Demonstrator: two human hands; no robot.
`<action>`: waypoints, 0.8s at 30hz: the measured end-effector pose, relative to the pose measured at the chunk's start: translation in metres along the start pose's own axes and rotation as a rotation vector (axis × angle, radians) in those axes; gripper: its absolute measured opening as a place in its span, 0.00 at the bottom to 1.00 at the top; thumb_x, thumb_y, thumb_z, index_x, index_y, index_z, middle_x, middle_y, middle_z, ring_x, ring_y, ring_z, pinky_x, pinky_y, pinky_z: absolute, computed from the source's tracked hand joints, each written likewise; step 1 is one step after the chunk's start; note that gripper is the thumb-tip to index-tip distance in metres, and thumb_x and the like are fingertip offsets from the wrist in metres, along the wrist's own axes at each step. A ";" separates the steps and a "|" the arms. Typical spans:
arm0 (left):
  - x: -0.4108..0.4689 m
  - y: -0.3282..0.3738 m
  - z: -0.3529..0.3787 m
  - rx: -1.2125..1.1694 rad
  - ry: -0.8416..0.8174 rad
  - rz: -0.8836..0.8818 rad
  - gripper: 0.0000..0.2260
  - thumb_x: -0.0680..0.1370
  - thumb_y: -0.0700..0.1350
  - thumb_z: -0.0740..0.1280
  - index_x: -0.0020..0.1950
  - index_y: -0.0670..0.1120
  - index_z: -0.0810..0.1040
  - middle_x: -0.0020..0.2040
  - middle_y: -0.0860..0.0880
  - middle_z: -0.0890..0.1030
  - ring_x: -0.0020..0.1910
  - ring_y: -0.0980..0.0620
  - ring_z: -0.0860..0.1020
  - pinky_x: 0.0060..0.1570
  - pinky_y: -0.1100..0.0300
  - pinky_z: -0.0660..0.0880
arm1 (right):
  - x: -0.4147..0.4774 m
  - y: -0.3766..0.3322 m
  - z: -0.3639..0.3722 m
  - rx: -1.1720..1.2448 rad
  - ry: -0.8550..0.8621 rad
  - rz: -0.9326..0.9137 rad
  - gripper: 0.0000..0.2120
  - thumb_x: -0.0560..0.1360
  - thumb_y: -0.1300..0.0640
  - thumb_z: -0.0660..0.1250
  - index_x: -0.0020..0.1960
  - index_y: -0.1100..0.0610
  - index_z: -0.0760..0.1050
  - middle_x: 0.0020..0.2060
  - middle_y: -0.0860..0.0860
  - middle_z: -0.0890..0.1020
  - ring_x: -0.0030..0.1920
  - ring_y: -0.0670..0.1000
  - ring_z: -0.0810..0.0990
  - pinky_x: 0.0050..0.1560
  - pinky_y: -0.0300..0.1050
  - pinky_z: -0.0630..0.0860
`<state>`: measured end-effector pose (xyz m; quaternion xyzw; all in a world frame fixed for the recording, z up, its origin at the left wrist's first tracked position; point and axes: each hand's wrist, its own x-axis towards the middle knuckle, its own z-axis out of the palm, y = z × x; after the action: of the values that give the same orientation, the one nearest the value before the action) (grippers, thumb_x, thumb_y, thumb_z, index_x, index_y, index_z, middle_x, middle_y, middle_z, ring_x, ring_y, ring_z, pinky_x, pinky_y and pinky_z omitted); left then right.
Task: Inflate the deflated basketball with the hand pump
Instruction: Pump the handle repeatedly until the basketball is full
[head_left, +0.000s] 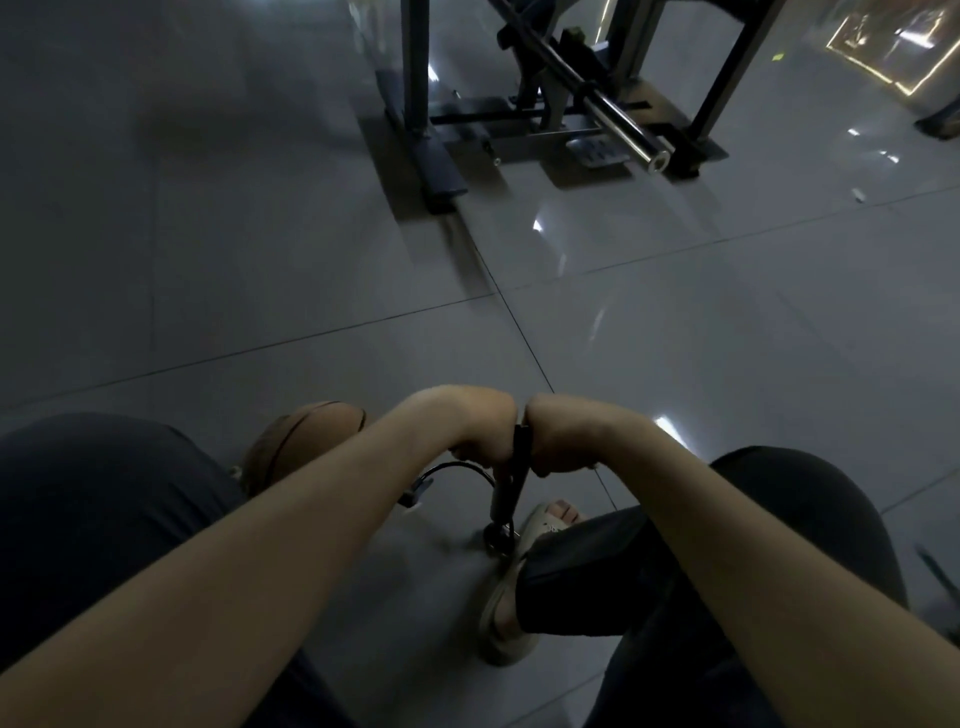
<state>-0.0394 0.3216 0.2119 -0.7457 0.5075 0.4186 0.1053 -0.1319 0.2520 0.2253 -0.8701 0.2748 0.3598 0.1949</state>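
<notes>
Glossy grey tiled floor (260, 291) fills the frame, dimly lit. A dark steel gym frame (415, 104) carrying a chrome barbell sleeve (618, 124) stands upper centre. At lower centre, the left hand (467, 426) and right hand (561, 436) sit side by side, each clenched round the handle of an upright black hand pump (511, 483). Its thin black hose (457, 467) curves left toward the brown, sagging basketball (306, 441), which lies on the floor lower left of centre, partly hidden by the left forearm. A pale sandal (506, 597) sits beside the pump base.
</notes>
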 end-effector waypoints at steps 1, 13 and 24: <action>0.007 0.000 0.006 0.015 0.014 0.007 0.11 0.78 0.47 0.70 0.38 0.44 0.78 0.32 0.48 0.75 0.29 0.50 0.71 0.28 0.60 0.67 | 0.005 0.002 0.004 0.003 0.010 0.007 0.04 0.75 0.62 0.69 0.46 0.63 0.80 0.30 0.53 0.75 0.28 0.51 0.73 0.34 0.45 0.76; 0.058 -0.021 0.090 0.077 0.129 0.000 0.09 0.76 0.48 0.69 0.51 0.44 0.80 0.49 0.45 0.83 0.47 0.43 0.81 0.40 0.55 0.74 | 0.060 0.018 0.086 -0.022 -0.022 0.009 0.10 0.76 0.54 0.67 0.55 0.57 0.74 0.53 0.55 0.80 0.52 0.58 0.80 0.48 0.48 0.76; 0.035 -0.009 0.078 0.165 0.072 0.052 0.10 0.77 0.51 0.70 0.51 0.44 0.79 0.50 0.45 0.82 0.45 0.44 0.80 0.39 0.55 0.73 | 0.038 0.013 0.087 0.040 -0.074 0.036 0.13 0.73 0.51 0.72 0.51 0.58 0.76 0.47 0.58 0.81 0.46 0.58 0.80 0.43 0.48 0.75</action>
<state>-0.0672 0.3476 0.1346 -0.7355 0.5629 0.3512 0.1370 -0.1621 0.2758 0.1376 -0.8469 0.2901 0.3899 0.2157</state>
